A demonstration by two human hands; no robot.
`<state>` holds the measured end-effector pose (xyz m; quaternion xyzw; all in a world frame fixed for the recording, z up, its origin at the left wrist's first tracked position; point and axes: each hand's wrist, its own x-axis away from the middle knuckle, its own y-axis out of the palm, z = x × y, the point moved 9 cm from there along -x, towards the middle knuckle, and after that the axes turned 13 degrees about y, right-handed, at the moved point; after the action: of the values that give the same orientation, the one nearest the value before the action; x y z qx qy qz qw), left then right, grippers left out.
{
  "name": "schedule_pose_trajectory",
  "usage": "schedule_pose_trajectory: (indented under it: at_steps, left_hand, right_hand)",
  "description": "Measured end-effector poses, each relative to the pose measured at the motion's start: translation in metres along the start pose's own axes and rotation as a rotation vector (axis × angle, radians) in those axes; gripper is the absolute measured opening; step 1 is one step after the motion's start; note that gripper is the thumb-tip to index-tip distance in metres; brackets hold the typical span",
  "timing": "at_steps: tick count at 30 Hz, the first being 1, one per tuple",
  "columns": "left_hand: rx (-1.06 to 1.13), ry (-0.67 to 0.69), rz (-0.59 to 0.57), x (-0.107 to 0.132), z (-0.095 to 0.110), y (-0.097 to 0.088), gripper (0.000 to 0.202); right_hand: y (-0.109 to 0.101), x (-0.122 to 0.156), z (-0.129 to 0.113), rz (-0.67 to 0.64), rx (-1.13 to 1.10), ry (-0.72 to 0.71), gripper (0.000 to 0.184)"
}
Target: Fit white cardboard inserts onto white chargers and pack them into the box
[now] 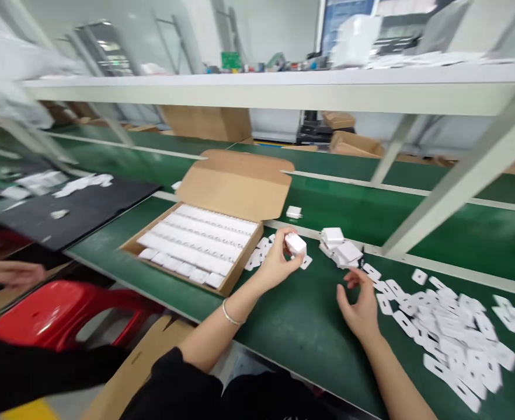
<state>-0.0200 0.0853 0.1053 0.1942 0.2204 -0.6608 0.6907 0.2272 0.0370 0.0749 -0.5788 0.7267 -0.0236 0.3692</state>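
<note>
My left hand (279,259) is raised over the green table (284,326) and pinches a small white plug-like part (295,242) between thumb and fingers. My right hand (360,306) hovers a little to the right with its fingers loosely apart and nothing in them, just beside a small heap of white parts (340,248). An open cardboard box (205,233), its lid folded back, holds neat rows of the same white parts and stands left of my left hand.
Several flat white cards (450,332) lie scattered across the right of the table. One loose white part (293,212) sits behind the box. A red stool (60,315) and another person's hand (10,273) are at the left. A shelf (284,87) runs overhead.
</note>
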Motion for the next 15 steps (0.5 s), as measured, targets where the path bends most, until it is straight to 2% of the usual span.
schedule_pose_trajectory:
  at_steps: [4,6,7,8,10,13,15]
  left_hand:
    - [0.059,-0.088,0.252,0.007,0.019,-0.107,0.056]
    - [0.142,-0.165,0.342,0.02,0.024,-0.142,0.055]
    - [0.191,-0.208,0.365,0.026,0.025,-0.152,0.054]
    - [0.246,-0.25,0.376,0.032,0.024,-0.156,0.052]
    - [0.358,-0.328,0.368,0.043,0.021,-0.15,0.049]
    - [0.448,-0.372,0.302,0.053,0.013,-0.12,0.049]
    - [0.402,-0.346,0.243,0.054,0.004,-0.096,0.049]
  right_hand:
    - [-0.006,-0.01,0.015,0.067,-0.023,0.112,0.036]
    - [-0.006,-0.011,0.018,0.062,-0.035,0.158,0.035]
    - [-0.004,-0.01,0.017,0.051,-0.04,0.171,0.034]
    - [-0.002,-0.009,0.016,0.038,-0.043,0.175,0.033]
    - [0.002,-0.007,0.012,0.012,-0.041,0.16,0.031]
    - [0.009,-0.004,0.002,-0.016,0.0,0.092,0.023]
    - [0.01,-0.003,-0.004,-0.026,0.048,0.038,0.016]
